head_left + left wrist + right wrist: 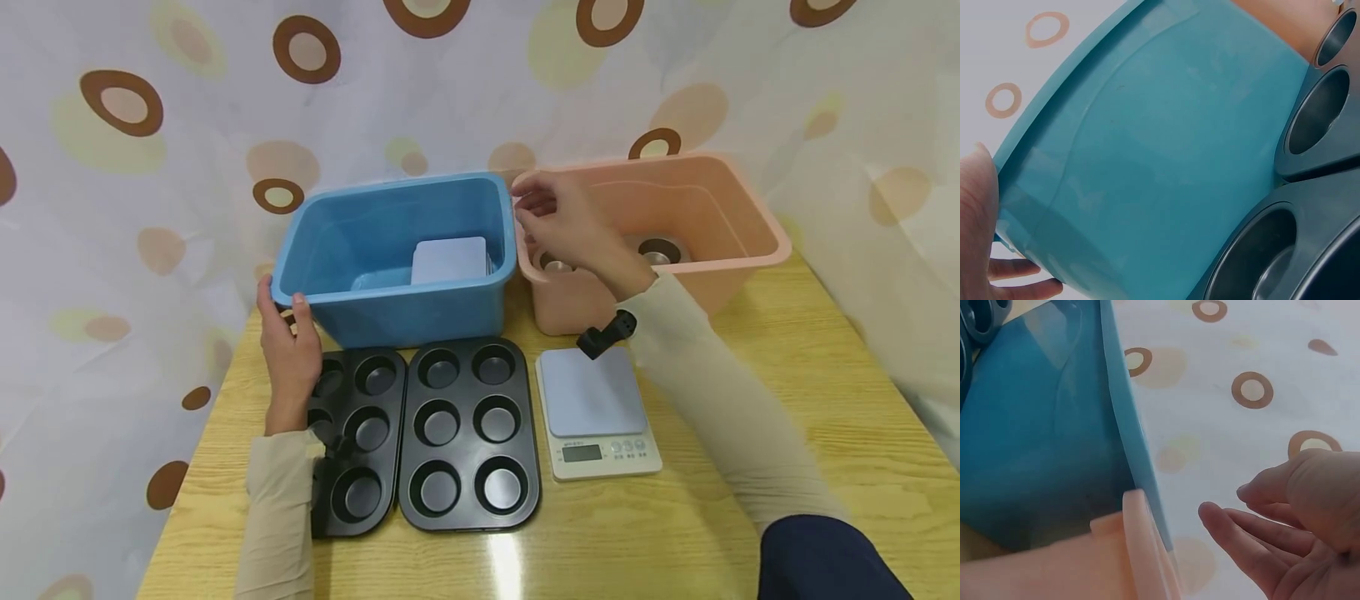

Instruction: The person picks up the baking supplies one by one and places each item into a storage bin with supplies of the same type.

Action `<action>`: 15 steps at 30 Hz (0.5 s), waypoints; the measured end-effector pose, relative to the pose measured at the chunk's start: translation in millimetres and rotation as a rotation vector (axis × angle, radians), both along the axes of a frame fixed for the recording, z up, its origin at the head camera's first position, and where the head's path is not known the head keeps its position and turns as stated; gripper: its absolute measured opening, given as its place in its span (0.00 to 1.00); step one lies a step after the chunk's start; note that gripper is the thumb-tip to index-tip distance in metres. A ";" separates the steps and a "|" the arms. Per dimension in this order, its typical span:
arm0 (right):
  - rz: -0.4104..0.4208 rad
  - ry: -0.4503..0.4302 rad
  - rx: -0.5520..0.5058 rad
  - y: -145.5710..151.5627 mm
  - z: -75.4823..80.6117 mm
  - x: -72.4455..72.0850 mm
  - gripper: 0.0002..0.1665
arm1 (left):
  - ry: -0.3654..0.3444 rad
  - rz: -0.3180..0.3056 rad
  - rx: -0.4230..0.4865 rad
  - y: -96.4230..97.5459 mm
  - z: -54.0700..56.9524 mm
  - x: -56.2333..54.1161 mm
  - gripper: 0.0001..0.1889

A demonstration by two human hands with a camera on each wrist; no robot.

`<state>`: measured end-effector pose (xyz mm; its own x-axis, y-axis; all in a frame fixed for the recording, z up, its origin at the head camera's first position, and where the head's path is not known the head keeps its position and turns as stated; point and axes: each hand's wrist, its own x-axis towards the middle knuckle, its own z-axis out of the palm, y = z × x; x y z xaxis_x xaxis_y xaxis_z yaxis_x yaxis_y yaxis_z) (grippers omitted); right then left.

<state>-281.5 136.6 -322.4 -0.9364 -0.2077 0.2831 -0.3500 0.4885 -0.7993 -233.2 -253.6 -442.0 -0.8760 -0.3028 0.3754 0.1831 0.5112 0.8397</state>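
Observation:
My left hand (291,358) holds the front left corner of a blue plastic bin (405,321), thumb at the front rim and fingers round the side. In the left wrist view the thumb lies by the bin's rim (1063,87), with fingers showing below it. My right hand (566,221) hovers where the blue bin meets a pink plastic bin (742,279). Its fingers are loosely bent with nothing between them; in the right wrist view the fingertips (1212,514) stand apart from both rims. A stack of white flat pieces (450,260) lies inside the blue bin.
Two black muffin tins (468,446) lie side by side before the blue bin. A white kitchen scale (596,396) sits to their right. Round-cupped metallic items (663,250) are partly visible in the pink bin. A patterned curtain (450,92) hangs behind the wooden table (600,542).

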 end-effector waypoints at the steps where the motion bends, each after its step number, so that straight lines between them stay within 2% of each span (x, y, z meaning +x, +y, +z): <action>1: -0.001 0.011 -0.003 3.1 -0.4 2.3 0.21 | -0.002 -0.002 -0.002 -0.2 0.2 -0.1 0.36; 9: -0.036 0.072 0.061 23.1 -3.6 23.6 0.20 | -0.013 0.005 -0.006 -0.7 1.5 0.1 0.35; 15: -0.069 0.153 0.094 35.4 -17.3 35.7 0.20 | -0.027 0.006 -0.005 0.9 1.4 0.1 0.35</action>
<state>-245.8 172.0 -339.7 -0.8967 -0.1762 0.4060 -0.4270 0.5853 -0.6892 -233.1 -252.8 -440.6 -0.8839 -0.3064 0.3533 0.1575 0.5163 0.8418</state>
